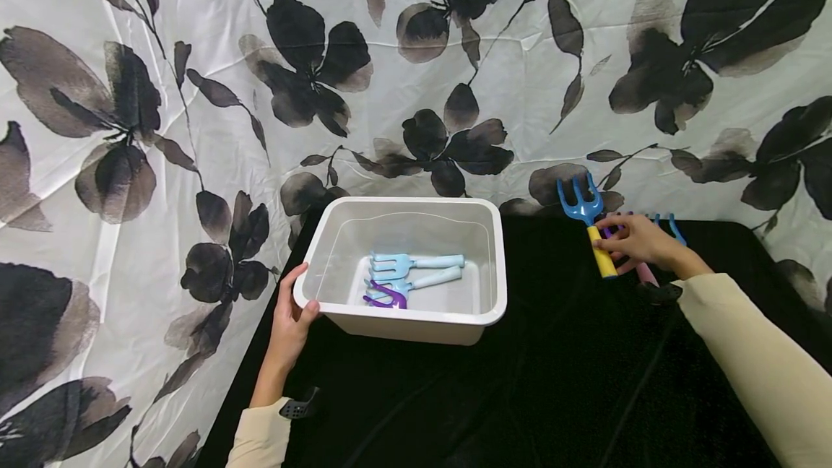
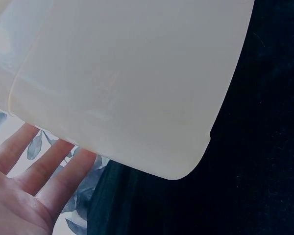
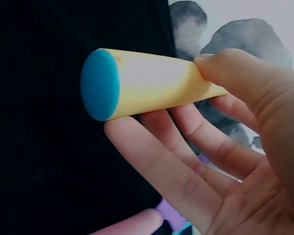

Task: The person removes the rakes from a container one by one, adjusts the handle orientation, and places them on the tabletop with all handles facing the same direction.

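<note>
My right hand (image 1: 633, 240) holds a small toy garden fork with blue tines (image 1: 581, 202) upright by its yellow handle (image 1: 603, 255). In the right wrist view, thumb and fingers pinch that handle (image 3: 147, 81), its blue end cap (image 3: 100, 84) facing the camera. At the left, my left hand (image 1: 289, 334) grips the corner of a white plastic bin (image 1: 403, 327), thumb and fingers at its rim. Inside the bin lie two light-blue forks, one (image 1: 416, 262) behind the other (image 1: 425, 280), and a purple pronged piece (image 1: 393, 300).
Behind and under my right hand are more tools, partly hidden: a pink handle (image 1: 646, 274) and blue prongs (image 1: 676, 230). Black cloth (image 1: 520, 396) covers the table. A white floral curtain (image 1: 403, 92) hangs close behind the bin and along the left.
</note>
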`<action>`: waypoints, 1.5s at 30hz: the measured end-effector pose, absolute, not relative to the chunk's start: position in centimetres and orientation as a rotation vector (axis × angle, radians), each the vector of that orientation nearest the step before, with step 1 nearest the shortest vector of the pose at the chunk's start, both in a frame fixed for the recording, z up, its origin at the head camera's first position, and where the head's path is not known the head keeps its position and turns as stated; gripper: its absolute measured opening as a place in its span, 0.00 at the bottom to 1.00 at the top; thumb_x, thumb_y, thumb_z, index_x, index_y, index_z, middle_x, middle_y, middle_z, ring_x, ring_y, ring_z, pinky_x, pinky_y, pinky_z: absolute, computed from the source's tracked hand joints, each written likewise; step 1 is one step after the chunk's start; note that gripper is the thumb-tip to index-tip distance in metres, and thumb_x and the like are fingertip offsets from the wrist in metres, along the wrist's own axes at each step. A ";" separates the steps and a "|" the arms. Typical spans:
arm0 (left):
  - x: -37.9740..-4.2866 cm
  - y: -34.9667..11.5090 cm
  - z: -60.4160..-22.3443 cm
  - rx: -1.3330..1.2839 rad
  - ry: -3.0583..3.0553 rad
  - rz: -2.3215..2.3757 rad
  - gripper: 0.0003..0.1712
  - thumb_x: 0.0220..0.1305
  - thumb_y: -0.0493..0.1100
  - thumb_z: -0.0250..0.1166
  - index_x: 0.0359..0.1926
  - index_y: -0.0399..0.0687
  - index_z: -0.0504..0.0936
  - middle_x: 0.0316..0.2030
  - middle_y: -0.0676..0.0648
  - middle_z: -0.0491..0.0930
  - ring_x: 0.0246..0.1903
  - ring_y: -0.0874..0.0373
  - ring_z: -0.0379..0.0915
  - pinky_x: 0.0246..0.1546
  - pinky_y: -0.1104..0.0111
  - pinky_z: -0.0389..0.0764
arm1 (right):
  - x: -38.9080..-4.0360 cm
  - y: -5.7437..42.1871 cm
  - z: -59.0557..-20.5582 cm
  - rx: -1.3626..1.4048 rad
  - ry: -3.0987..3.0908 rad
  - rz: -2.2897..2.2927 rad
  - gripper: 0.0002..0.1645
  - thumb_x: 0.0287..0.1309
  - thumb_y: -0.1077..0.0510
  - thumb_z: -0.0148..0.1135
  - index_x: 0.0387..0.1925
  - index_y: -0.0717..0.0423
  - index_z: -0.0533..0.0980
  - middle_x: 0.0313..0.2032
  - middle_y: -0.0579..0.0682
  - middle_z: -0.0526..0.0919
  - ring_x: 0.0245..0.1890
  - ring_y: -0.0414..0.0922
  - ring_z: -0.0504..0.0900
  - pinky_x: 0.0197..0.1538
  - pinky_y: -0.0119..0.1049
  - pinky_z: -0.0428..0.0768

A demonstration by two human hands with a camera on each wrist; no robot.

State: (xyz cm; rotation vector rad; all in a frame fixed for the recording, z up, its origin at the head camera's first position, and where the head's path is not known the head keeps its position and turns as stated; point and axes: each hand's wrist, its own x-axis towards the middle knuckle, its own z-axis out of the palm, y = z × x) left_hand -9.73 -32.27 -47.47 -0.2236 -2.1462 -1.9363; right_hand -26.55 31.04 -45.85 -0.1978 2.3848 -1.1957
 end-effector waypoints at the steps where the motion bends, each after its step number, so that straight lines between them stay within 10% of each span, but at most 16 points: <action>1: -9.7 -32.3 -47.4 -0.222 -2.149 -1.933 0.40 0.66 0.27 0.57 0.77 0.45 0.58 0.63 0.37 0.65 0.51 0.52 0.73 0.45 0.68 0.83 | -26.4 31.1 -46.2 -0.189 2.371 -1.205 0.37 0.72 0.54 0.61 0.72 0.69 0.60 0.48 0.70 0.77 0.40 0.55 0.84 0.37 0.50 0.87; 45: -9.7 -32.2 -47.8 -0.203 -2.171 -1.922 0.40 0.67 0.27 0.54 0.78 0.48 0.57 0.67 0.40 0.63 0.53 0.51 0.72 0.47 0.69 0.83 | -24.8 31.6 -49.7 -0.078 2.297 -1.143 0.37 0.73 0.56 0.58 0.71 0.76 0.57 0.52 0.73 0.77 0.40 0.52 0.85 0.39 0.50 0.87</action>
